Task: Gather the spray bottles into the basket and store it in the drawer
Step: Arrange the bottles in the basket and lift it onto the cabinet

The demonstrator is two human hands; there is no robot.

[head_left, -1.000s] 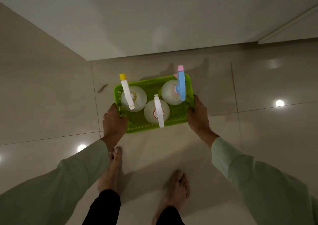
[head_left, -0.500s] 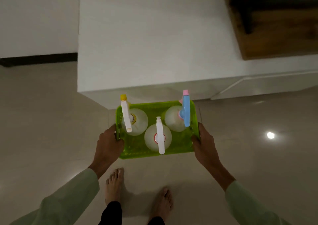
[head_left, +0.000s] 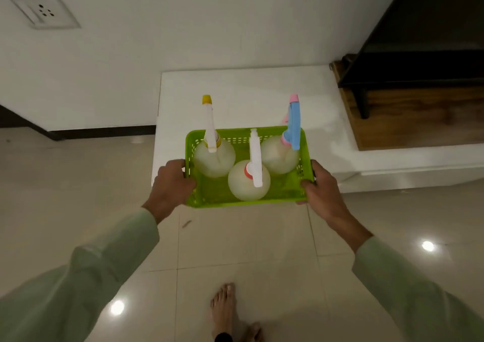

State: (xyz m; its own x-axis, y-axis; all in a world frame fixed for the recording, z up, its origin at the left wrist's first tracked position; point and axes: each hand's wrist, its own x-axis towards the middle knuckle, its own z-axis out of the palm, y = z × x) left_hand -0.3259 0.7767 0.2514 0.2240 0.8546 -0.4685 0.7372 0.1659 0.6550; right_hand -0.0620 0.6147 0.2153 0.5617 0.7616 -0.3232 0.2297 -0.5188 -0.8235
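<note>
In front of low white cabinet (head_left: 243,93): left hand (head_left: 171,182) grips left rim of lime-green perforated plastic basket (head_left: 209,197), fingertips hidden inside. Three translucent spray bottles (head_left: 214,158) upright in basket; no label legible. Right hand (head_left: 320,187) grips right rim.

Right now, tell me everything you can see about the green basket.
The green basket is a bright lime rectangular tray that looks like plastic, its walls pierced with small slots. It is held level in the air above the tiled floor, near a low white unit. The left hand grips its left end and the right hand its right end. Three translucent spray bottles stand upright inside, with room left along the near side.
</note>
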